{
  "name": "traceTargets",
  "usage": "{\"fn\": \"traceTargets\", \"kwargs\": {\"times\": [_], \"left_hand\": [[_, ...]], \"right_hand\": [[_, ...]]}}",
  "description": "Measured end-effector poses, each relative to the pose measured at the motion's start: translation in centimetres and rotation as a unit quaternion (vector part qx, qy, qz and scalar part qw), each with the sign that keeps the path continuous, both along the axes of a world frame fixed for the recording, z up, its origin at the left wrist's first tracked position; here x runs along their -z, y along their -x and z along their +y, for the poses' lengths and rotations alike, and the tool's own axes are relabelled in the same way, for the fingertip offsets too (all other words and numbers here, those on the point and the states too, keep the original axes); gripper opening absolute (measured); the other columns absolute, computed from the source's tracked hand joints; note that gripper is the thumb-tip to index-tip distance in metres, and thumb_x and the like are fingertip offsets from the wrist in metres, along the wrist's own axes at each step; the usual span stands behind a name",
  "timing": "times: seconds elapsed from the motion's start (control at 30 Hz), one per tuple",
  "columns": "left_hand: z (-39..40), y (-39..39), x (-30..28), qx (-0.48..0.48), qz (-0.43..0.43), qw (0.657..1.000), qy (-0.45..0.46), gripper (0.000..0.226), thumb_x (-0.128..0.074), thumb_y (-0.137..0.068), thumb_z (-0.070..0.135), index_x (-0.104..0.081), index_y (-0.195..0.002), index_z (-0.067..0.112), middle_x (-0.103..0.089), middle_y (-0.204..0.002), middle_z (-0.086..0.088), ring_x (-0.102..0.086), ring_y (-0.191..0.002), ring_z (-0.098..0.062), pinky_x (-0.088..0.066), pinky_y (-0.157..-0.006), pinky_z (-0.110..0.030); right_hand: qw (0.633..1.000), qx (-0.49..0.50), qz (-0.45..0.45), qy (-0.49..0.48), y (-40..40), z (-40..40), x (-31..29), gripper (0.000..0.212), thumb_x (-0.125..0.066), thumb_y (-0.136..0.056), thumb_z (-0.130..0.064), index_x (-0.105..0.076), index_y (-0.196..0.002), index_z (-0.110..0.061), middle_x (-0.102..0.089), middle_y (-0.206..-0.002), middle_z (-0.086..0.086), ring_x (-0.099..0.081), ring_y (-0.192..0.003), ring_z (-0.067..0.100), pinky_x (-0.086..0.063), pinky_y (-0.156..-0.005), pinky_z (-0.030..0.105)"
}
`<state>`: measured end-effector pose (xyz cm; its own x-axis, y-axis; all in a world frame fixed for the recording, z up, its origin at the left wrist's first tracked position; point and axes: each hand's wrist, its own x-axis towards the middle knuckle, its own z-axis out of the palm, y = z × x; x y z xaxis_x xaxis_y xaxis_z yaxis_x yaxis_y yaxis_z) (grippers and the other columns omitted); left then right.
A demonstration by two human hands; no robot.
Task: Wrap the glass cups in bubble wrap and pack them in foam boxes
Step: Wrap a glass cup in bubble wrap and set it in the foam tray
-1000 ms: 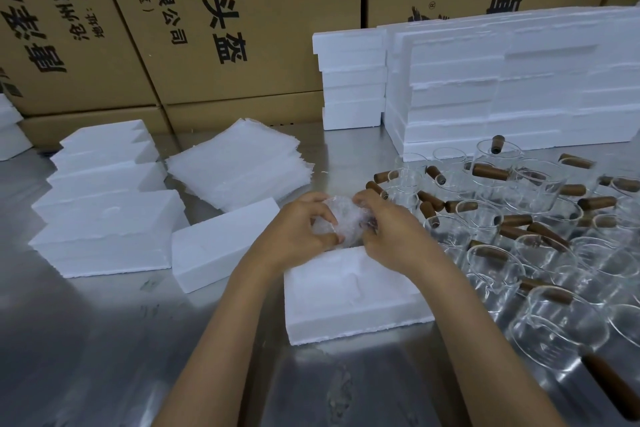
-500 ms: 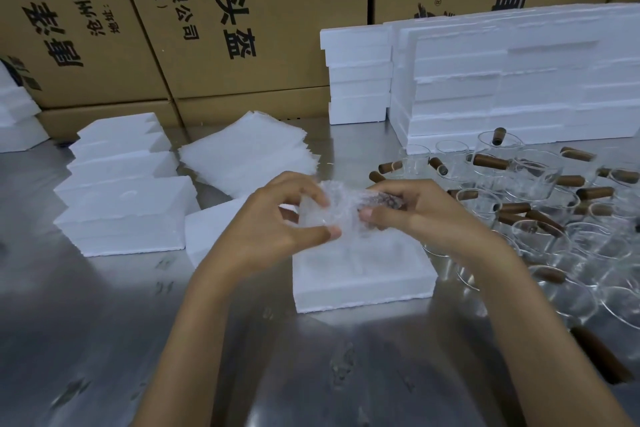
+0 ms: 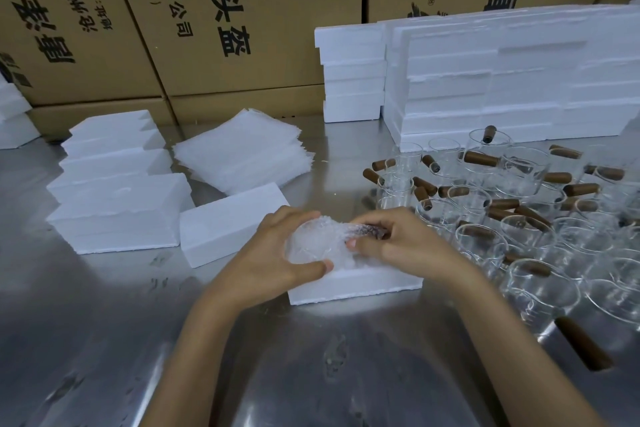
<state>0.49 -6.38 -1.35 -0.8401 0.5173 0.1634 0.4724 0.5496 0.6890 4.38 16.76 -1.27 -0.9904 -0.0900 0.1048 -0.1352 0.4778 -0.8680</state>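
The brushed, reflective steel table [image 3: 104, 340] fills the near part of the view, with both bare forearms reaching away over it. The left hand [image 3: 273, 263] curls round the rounded body of a clear glass cup swathed in translucent bubble wrap [image 3: 311, 246], thumb pressed under its near side. The right hand [image 3: 398, 243] pinches the wrap over the cup's brown wooden handle [image 3: 367, 229], which sticks out to the right, so the bundle's long axis runs left to right. The bundle is held just over a flat white foam box half [image 3: 356, 284] lying on the table.

Right of the hands stands a crowd of bare clear glass cups with brown handles [image 3: 519, 218]. To the left lie a white foam block [image 3: 221, 229] and stacked white foam pieces [image 3: 114, 201]; behind them, a pile of white bubble-wrap sheets [image 3: 242, 149]. Farther back rises a tall stack of white foam boxes [image 3: 502, 80], then a wall of brown printed cardboard cartons [image 3: 242, 10].
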Motion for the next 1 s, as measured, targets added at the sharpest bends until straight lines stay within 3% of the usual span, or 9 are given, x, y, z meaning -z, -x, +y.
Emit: {"fn": "traceTargets", "kwargs": {"times": [0.1,0.2,0.43,0.57,0.63,0.7,0.8,0.9,1.0], "left_hand": [[0.2,0.1,0.5,-0.003,-0.023,1.000,-0.016,0.060,-0.071,-0.081,0.058,-0.047,-0.135,0.048,-0.044,-0.132,0.037,-0.038,-0.123,0.018,-0.036,-0.102,-0.016],[0.7,0.4,0.5,-0.015,-0.015,1.000,0.000,0.057,-0.069,-0.084,0.057,-0.045,-0.135,0.050,-0.043,-0.129,0.041,-0.040,-0.117,0.021,-0.030,-0.090,-0.002],[1.8,4.2,-1.8,-0.013,-0.030,0.997,0.064,0.061,-0.071,-0.085,0.054,-0.046,-0.140,0.042,-0.045,-0.143,0.023,-0.043,-0.123,0.000,-0.033,-0.096,-0.019],[0.3,6.5,-3.4,-0.011,-0.089,0.990,0.108,0.101,-0.064,-0.059,0.088,-0.039,-0.146,0.044,-0.040,-0.141,0.029,-0.040,-0.126,0.000,-0.033,-0.099,-0.023],[-1.5,7.8,-3.6,-0.046,-0.100,0.987,0.120,0.103,-0.060,-0.056,0.092,-0.032,-0.145,0.049,-0.033,-0.141,0.030,-0.035,-0.125,-0.001,-0.033,-0.100,-0.027],[-3.5,8.9,-2.8,-0.080,-0.095,0.984,0.127,0.083,-0.066,-0.070,0.077,-0.033,-0.141,0.050,-0.032,-0.146,0.026,-0.034,-0.126,-0.004,-0.033,-0.097,-0.027],[-5.3,9.5,-1.0,-0.114,-0.076,0.982,0.130,0.067,-0.073,-0.083,0.052,-0.035,-0.137,0.048,-0.030,-0.153,0.017,-0.033,-0.127,-0.007,-0.033,-0.096,-0.026],[-5.8,9.5,-0.1,-0.140,-0.061,0.976,0.155,0.087,-0.080,-0.075,0.054,-0.029,-0.145,0.042,-0.026,-0.157,0.013,-0.032,-0.139,-0.014,-0.036,-0.106,-0.033],[-5.7,9.6,-0.1,-0.178,-0.037,0.963,0.198,0.099,-0.081,-0.069,0.061,-0.026,-0.149,0.040,-0.026,-0.160,0.006,-0.030,-0.144,-0.024,-0.034,-0.113,-0.042]], "right_hand": [[1.000,-0.002,0.026,0.002,0.0,0.0,0.6,0.016,-0.074,-0.086,-0.024,-0.076,-0.095,-0.037,-0.074,-0.093,-0.023,-0.066,-0.090,-0.005,-0.048,-0.082,0.012],[0.999,0.010,0.040,-0.015,0.7,0.0,0.9,0.018,-0.074,-0.085,-0.023,-0.076,-0.092,-0.040,-0.072,-0.088,-0.028,-0.065,-0.086,-0.009,-0.042,-0.072,0.003],[0.995,0.048,0.053,-0.072,3.8,-0.2,0.0,0.009,-0.071,-0.086,-0.025,-0.079,-0.089,-0.026,-0.068,-0.070,-0.009,-0.056,-0.065,0.003,-0.044,-0.067,0.028],[0.992,0.066,0.053,-0.089,3.7,-0.2,0.8,0.010,-0.068,-0.088,-0.027,-0.077,-0.092,-0.030,-0.072,-0.085,-0.012,-0.061,-0.083,0.007,-0.048,-0.079,0.028],[0.989,0.067,0.075,-0.105,3.3,-0.3,1.0,0.021,-0.068,-0.087,-0.024,-0.074,-0.105,-0.034,-0.069,-0.098,-0.020,-0.053,-0.093,-0.003,-0.040,-0.083,0.010],[0.987,0.083,0.100,-0.099,3.1,-0.2,0.8,0.040,-0.066,-0.086,-0.018,-0.066,-0.123,-0.032,-0.062,-0.113,-0.019,-0.041,-0.107,-0.009,-0.024,-0.087,-0.005],[0.982,0.101,0.123,-0.106,2.8,0.3,0.2,0.046,-0.064,-0.087,-0.022,-0.056,-0.131,-0.030,-0.057,-0.123,-0.016,-0.037,-0.118,-0.004,-0.027,-0.098,0.006],[0.981,0.054,0.073,-0.174,2.1,0.4,0.0,0.067,-0.067,-0.082,-0.055,-0.040,-0.142,-0.039,-0.037,-0.136,-0.028,-0.025,-0.126,-0.008,-0.024,-0.105,0.021],[0.960,0.031,0.038,-0.276,2.0,0.1,0.6,0.100,-0.066,-0.068,-0.077,-0.022,-0.150,-0.040,-0.023,-0.153,-0.020,-0.016,-0.142,0.004,-0.016,-0.111,0.028]]}}
